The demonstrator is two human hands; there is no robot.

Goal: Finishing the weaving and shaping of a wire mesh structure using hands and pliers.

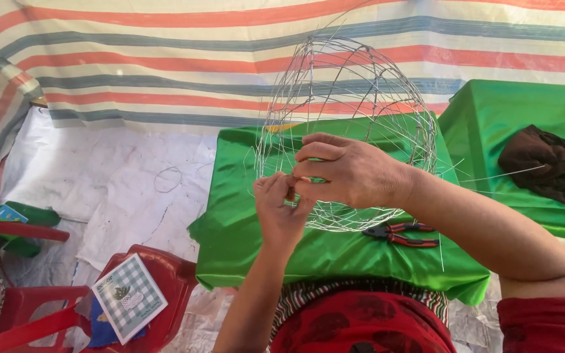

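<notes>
Our left hand (281, 208) and right hand (348, 171), both pinched on strands of the wire frame (348, 131), meeting at its near rim to steady it upright on the green cloth table (243, 229). Red-handled pliers (403, 234) alongside, within reach. Dark cloth (544, 163) on neighbouring table.
</notes>
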